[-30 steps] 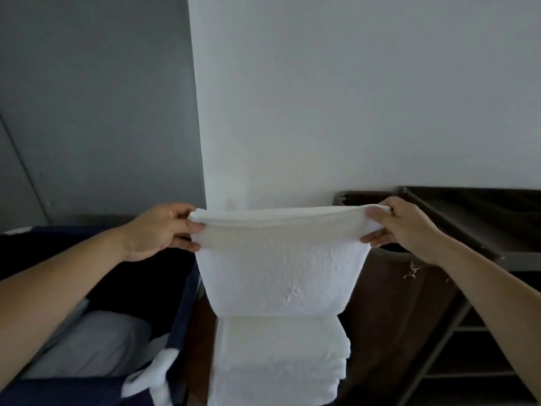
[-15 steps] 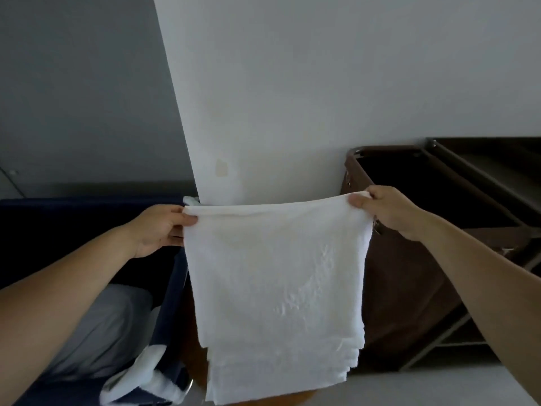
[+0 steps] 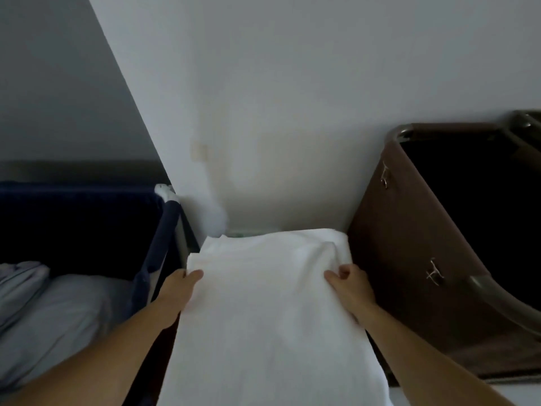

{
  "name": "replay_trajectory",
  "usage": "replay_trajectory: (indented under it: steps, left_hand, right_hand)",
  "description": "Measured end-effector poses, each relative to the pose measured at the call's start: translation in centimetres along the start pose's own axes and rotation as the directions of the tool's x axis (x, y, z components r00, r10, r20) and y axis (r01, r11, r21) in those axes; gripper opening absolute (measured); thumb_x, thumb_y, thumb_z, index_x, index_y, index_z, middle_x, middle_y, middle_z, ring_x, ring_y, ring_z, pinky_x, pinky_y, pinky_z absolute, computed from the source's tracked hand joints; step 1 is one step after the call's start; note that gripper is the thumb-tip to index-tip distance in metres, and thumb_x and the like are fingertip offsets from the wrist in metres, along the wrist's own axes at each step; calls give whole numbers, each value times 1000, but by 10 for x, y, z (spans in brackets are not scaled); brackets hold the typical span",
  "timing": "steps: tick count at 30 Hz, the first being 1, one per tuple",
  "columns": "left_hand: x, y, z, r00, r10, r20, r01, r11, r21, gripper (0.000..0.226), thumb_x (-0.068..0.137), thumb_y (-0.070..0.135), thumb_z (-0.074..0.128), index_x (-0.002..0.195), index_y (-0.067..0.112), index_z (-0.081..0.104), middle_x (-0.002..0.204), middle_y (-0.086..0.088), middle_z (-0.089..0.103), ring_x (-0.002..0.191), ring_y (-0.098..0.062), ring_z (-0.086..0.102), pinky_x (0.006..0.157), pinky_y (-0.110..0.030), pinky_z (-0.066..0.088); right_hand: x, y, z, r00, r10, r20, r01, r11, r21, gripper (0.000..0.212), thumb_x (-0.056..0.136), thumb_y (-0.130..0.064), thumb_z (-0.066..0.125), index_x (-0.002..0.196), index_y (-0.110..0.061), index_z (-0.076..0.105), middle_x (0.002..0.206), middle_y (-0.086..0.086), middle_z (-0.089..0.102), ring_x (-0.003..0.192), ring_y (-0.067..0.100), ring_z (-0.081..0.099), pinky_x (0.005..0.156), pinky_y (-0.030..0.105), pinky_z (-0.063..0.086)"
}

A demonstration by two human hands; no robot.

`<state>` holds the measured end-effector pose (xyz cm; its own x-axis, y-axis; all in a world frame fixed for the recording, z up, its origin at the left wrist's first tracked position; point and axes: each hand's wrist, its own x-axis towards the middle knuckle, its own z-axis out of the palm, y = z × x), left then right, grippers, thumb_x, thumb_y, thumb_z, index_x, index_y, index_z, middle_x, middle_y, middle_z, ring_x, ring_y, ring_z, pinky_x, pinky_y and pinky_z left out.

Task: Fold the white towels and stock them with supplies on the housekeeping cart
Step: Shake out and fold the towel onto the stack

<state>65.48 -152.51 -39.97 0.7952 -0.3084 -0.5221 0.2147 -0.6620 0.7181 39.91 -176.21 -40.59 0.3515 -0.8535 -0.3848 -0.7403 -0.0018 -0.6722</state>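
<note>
Down it went: the towel (image 3: 263, 312), which had hung from both hands, lay flat between the blue hamper (image 3: 164, 227) and the brown bag (image 3: 409, 247). The left hand (image 3: 180, 285) and right hand (image 3: 349, 285) pinched its side edges.

One view only: head cam, wide-angle, aimed fwd + down, close above left hand (image 3: 181, 284) & right hand (image 3: 348, 284). Wall (image 3: 292, 83) beyond grip on towel (image 3: 263, 317); blue bin (image 3: 158, 250) left of it, brown bin (image 3: 409, 244) right.
</note>
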Motion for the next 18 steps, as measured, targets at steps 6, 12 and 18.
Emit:
replay_trajectory:
  steps: [6,12,18]
  left_hand:
    - [8,-2,-6,999,42,-1,-42,998,-47,13,97,21,57,87,12,59,90,-11,62,83,-28,59,75,-38,46]
    - [-2,-6,-13,986,122,116,-110,988,-108,11,100,23,55,102,13,60,94,-10,69,85,-30,67,67,-39,53]
    - [26,41,-1,928,364,-79,-367,930,-26,17,102,33,48,100,19,56,88,-3,60,76,-19,55,62,-32,42]
  right_hand:
    - [-4,-1,5,993,92,75,-97,993,66,41,87,-51,66,107,-16,58,102,-2,63,92,21,63,86,37,51]
    - [-14,7,-6,993,87,77,-100,979,176,18,96,-27,60,107,-12,58,108,6,62,94,22,60,84,37,49]
    - [1,-17,-24,984,-37,-173,92,944,318,10,98,-27,59,101,-18,56,100,6,64,88,23,62,82,42,52]
